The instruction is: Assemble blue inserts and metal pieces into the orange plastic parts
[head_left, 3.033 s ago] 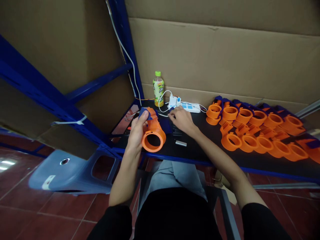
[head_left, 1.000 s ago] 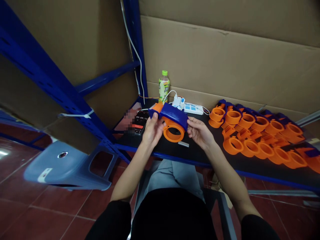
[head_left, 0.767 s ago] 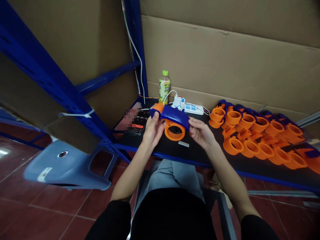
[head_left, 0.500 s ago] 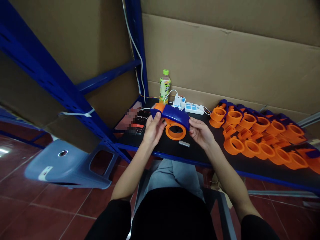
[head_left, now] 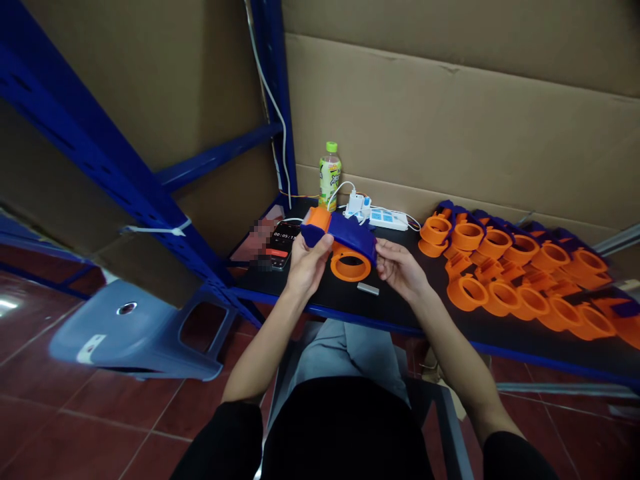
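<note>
Both hands hold up a plastic tape dispenser (head_left: pixel 350 235), with a dark blue curved plate and an orange ring (head_left: pixel 351 277) below it. Around its left end, near the orange block, my left hand (head_left: pixel 306 267) is closed, thumb across the lower edge of the blue plate. My right hand (head_left: pixel 400 267) pinches the plate's right edge between thumb and fingers. Some of the fingers behind the plate are hidden. A small grey bar (head_left: pixel 368 289) lies on the black tabletop (head_left: pixel 330 303) just below the ring.
Rows of similar orange and blue dispensers (head_left: pixel 520 267) stand at the right. A power strip (head_left: pixel 389 219) with chargers and a green-labelled bottle (head_left: pixel 330 175) are at the back. A phone (head_left: pixel 279 248) lies at left, beside a blue rack post (head_left: pixel 165 220). A stool (head_left: pixel 145 327) stands lower left.
The dispenser has tilted, with its blue plate turned and its right end slightly lower. My left thumb has shifted right along the plate. My right hand keeps its pinch.
</note>
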`<move>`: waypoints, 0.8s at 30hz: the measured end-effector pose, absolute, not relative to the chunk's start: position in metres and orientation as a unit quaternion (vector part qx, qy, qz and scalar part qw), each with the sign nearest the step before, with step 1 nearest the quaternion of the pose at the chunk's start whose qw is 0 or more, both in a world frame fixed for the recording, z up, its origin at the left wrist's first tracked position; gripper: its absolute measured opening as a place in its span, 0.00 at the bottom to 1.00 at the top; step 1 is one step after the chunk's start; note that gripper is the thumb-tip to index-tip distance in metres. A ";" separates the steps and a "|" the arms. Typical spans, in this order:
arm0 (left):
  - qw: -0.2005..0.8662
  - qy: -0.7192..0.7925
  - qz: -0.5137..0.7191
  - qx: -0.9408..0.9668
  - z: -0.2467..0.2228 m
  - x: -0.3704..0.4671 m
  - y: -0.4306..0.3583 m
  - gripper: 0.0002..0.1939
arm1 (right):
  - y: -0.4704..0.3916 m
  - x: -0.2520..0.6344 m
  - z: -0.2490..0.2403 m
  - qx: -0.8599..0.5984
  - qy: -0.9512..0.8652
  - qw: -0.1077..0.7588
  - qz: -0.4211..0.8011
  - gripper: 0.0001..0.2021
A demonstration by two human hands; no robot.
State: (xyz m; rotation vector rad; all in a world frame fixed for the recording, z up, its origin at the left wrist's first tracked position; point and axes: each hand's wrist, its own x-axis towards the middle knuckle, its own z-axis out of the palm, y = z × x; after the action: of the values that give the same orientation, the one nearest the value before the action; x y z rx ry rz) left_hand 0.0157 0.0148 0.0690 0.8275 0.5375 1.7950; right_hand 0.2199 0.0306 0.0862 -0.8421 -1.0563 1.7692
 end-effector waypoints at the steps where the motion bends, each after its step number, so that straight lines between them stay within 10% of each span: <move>1: 0.511 0.228 0.749 0.355 0.069 0.015 0.013 0.25 | 0.030 0.222 0.087 -0.346 -0.457 0.432 0.696 0.21; 9: 0.405 0.270 0.746 0.454 0.068 0.013 -0.004 0.37 | 0.016 0.219 0.132 -0.365 -0.775 0.430 0.287 0.11; 24: 0.424 0.201 0.705 0.532 0.080 0.018 -0.014 0.36 | 0.017 0.208 0.123 -0.346 -0.621 0.485 0.509 0.17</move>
State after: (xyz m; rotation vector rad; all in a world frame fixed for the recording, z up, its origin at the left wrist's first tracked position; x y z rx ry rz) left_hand 0.0182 -0.0137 0.0797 1.3310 0.5017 1.7636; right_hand 0.2078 0.0171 0.1231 -0.8426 -1.5111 1.2396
